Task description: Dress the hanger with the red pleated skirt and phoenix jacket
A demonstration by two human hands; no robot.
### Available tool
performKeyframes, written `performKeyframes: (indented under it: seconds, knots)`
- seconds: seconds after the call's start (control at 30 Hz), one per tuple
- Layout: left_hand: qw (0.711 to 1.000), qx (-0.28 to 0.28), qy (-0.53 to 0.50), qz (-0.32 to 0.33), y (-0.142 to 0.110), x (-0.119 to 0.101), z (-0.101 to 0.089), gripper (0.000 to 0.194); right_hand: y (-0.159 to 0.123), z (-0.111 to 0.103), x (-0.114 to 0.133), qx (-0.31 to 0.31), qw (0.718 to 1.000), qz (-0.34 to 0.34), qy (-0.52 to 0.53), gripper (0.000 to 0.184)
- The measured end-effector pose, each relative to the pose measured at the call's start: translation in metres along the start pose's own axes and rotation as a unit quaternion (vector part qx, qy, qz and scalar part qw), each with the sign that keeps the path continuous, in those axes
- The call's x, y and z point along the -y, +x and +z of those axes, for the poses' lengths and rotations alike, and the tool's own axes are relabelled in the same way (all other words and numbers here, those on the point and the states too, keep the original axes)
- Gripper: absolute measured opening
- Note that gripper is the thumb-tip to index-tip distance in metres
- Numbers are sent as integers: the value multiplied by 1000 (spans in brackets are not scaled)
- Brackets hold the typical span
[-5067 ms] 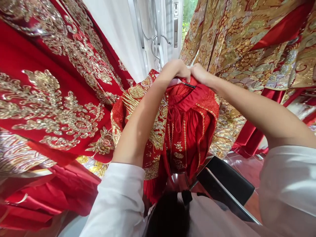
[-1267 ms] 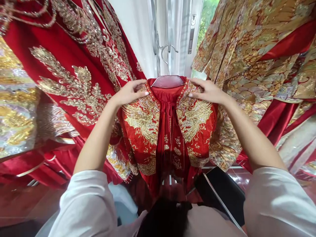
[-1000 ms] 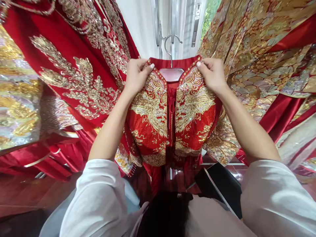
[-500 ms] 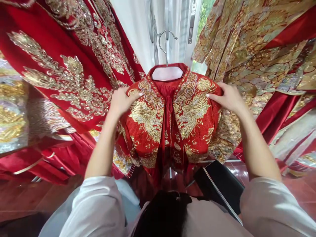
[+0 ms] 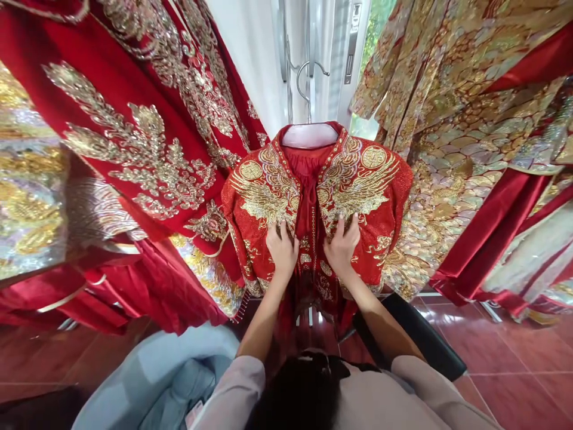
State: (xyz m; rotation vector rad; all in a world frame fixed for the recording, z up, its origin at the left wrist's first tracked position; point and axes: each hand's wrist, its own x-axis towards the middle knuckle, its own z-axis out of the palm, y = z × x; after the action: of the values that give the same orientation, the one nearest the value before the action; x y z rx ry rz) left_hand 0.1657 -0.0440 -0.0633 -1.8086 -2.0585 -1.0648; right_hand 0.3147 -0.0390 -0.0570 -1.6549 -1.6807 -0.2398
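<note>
A red jacket with gold embroidery (image 5: 358,179) hangs in front of me on a hanger (image 5: 308,132) with a metal hook. My left hand (image 5: 281,249) rests on the jacket's left front panel, fingers pointing up and curled over the inner edge. My right hand (image 5: 342,246) lies on the right front panel in the same way, beside the front opening. Both hands press or grip the fabric near the middle. A red inner garment (image 5: 308,206) shows between the panels.
Large red and gold embroidered robes hang close on the left (image 5: 134,137) and right (image 5: 456,119). A black chair (image 5: 425,337) stands at the lower right on red floor tiles (image 5: 501,352). A pale blue bag or cloth (image 5: 156,376) lies at the lower left. A white window frame (image 5: 349,48) is behind.
Both hands slid down from the jacket's shoulders to the middle of its front panels, close beside the opening. The jacket now hangs smoother on the hanger.
</note>
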Motion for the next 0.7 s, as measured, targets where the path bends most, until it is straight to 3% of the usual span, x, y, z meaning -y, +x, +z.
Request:
performKeyframes:
  seconds: [0.1, 0.2, 0.27, 0.33, 0.4, 0.47, 0.53, 0.6, 0.7]
  knots:
    - [998, 32, -45, -28, 8, 12, -13, 37, 16, -7, -12, 6, 997, -5, 72, 47]
    - [995, 28, -79, -61, -2, 10, -47, 26, 13, -45, -9, 81, 987, -5, 137, 41]
    - [995, 13, -99, -30, -22, -7, -74, 22, -2, -79, 6, 118, 979, -10, 163, 40]
    - [995, -3, -98, 21, -44, -30, -95, 23, -18, -110, 26, 102, 979, -32, 173, 40]
    - [995, 25, -71, 69, -58, -52, -102, 24, -27, -127, 43, 93, 982, -57, 155, 40]
    - [991, 93, -30, 91, -55, -64, -92, 22, -25, -122, 52, 139, 983, -70, 97, 39]
    - [984, 155, 19, 83, -39, -66, -68, 24, -11, -99, 54, 207, 975, -72, 19, 37]
    - [981, 170, 68, 64, -19, -60, -43, 29, 6, -68, 52, 253, 964, -75, -32, 35]
    - [983, 144, 99, 61, 0, -51, -18, 34, 22, -33, 45, 267, 961, -75, -24, 36]
